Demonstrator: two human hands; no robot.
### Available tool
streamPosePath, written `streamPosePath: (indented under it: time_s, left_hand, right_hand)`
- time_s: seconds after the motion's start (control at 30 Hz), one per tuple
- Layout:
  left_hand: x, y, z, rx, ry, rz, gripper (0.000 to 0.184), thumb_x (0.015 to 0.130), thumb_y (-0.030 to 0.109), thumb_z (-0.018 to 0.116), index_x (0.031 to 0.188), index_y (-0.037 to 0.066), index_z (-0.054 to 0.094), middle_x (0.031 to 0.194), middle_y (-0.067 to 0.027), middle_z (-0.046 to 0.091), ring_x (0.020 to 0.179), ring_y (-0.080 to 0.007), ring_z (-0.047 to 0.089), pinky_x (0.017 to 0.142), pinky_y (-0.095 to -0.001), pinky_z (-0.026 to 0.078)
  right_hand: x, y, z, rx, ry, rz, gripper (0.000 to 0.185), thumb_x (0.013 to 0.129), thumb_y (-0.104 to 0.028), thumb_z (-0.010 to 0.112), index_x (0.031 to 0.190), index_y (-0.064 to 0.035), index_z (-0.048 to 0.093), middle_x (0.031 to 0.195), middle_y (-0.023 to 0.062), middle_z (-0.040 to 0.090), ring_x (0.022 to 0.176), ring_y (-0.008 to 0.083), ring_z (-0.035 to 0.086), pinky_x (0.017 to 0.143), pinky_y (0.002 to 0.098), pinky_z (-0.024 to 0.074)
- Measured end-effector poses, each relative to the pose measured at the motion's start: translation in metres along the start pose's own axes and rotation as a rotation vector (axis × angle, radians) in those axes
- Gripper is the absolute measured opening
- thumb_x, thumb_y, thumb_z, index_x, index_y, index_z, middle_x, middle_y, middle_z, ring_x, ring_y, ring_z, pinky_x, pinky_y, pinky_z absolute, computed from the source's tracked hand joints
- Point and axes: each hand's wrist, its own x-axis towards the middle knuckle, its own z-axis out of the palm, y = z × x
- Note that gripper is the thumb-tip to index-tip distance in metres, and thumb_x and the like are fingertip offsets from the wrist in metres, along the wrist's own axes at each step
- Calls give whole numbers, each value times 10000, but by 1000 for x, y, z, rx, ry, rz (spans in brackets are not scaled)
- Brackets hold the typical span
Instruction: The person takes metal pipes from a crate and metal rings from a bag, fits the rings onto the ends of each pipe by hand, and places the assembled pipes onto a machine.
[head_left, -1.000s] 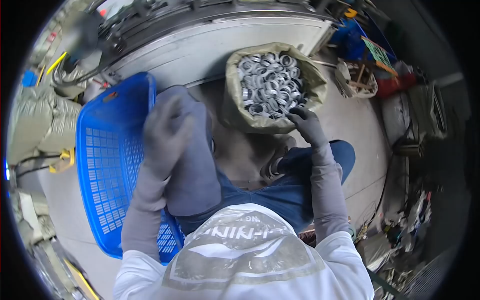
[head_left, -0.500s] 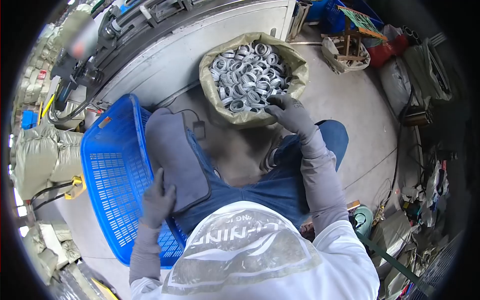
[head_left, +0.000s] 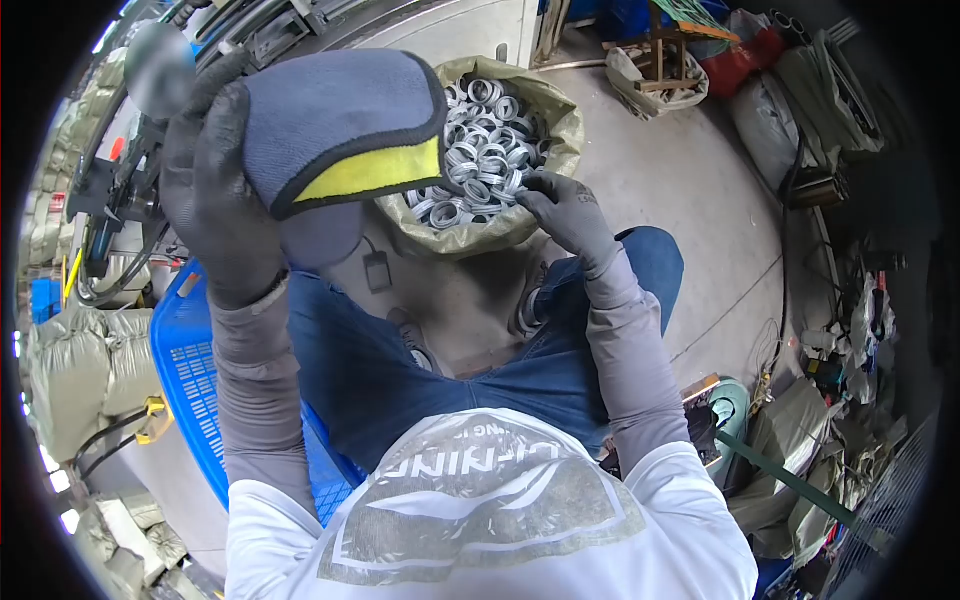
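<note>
My left hand, in a dark grey glove, is raised at the upper left and closed on the edge of a grey cloth pad. The pad has black edging and a folded yellow-green part along its lower side. It covers the left part of a sack full of grey metal rings. At the sack's right front rim is my gloved right hand, fingers curled together among the nearest rings. What its fingertips hold, if anything, is hidden.
A blue plastic basket stands by my left leg. A small pedal-like box with a cable lies on the floor before the sack. Machinery runs along the upper left. Wrapped bundles are stacked at the left. A small bag stands at upper right.
My left hand has gone from beside my left thigh to the upper left, lifting the grey pad off my leg. The yellow-green part now shows. My right hand stays at the sack.
</note>
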Motion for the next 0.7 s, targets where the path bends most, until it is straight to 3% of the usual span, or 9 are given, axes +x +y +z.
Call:
streamPosePath:
  time_s: [0.03, 0.17, 0.27, 0.33, 0.37, 0.47, 0.5, 0.6, 0.7]
  left_hand:
    - [-2, -2, 6, -13, 11, -9, 306, 1022, 119, 591, 1264, -50, 670, 1206, -129, 712, 1106, -178, 657, 956, -300, 517]
    - [-14, -14, 17, -89, -61, 8, 325, 1035, 126, 606, 1312, -41, 637, 1203, -120, 702, 1122, -170, 656, 984, -288, 512]
    - [-59, -44, 41, -194, -117, -304, 329, 1028, 67, 620, 1344, -25, 613, 1252, -128, 686, 1187, -200, 650, 1032, -304, 505]
    - [-102, -76, 49, 94, -438, -169, 331, 1024, 91, 624, 1327, -41, 611, 1261, -125, 689, 1154, -194, 655, 1007, -327, 521]
    - [-130, -96, 53, 64, -566, -403, 384, 993, 117, 654, 1350, -18, 609, 1243, -158, 692, 1157, -247, 664, 1011, -350, 514]
    - [-185, -150, 30, 390, -843, -360, 461, 941, 145, 688, 1378, 21, 609, 1230, -206, 675, 1149, -334, 663, 1009, -374, 506]
    - [-185, -140, 30, 638, -973, -283, 483, 925, 148, 692, 1385, 27, 607, 1229, -215, 668, 1139, -360, 662, 1007, -381, 506]
    - [-133, -63, 22, 199, -739, -584, 567, 885, 108, 730, 1424, 23, 575, 1246, -181, 670, 1138, -289, 657, 1005, -360, 501]
    - [-92, 74, -23, 151, -633, -287, 607, 861, 92, 768, 1413, -46, 557, 1265, -153, 664, 1139, -221, 646, 998, -337, 491]
  right_hand:
    - [1, 4, 0, 46, -2, 13, 422, 932, -328, 710, 1194, 3, 717, 942, 111, 739, 781, 182, 703, 680, 335, 557]
    - [0, -3, -1, 26, 1, -1, 431, 932, -329, 717, 1203, 8, 714, 954, 114, 741, 806, 185, 701, 691, 345, 560]
    - [5, -11, 2, 108, 35, 5, 438, 932, -320, 730, 1220, 9, 707, 981, 119, 752, 826, 175, 701, 725, 338, 562]
    - [11, -3, 4, 154, 144, 14, 439, 924, -310, 751, 1217, 14, 710, 1026, 128, 763, 837, 163, 700, 766, 319, 558]
    - [12, -5, 2, 157, 153, 7, 439, 924, -310, 751, 1217, 14, 710, 1026, 128, 763, 837, 163, 700, 766, 319, 558]
    - [7, -8, -4, 157, 153, 68, 315, 975, -165, 684, 1204, 50, 701, 1004, 117, 766, 925, 128, 696, 842, 285, 549]
    - [4, -9, -7, 157, 162, 80, 315, 975, -165, 684, 1204, 50, 701, 1004, 117, 766, 925, 128, 696, 842, 285, 549]
    - [-2, -12, -10, 385, 198, -20, 294, 989, -125, 688, 1224, 51, 702, 1052, 103, 759, 954, 119, 683, 856, 269, 548]
    - [5, -13, -8, 282, 187, -51, 309, 986, -133, 693, 1229, 58, 694, 1062, 106, 760, 963, 118, 685, 864, 269, 548]
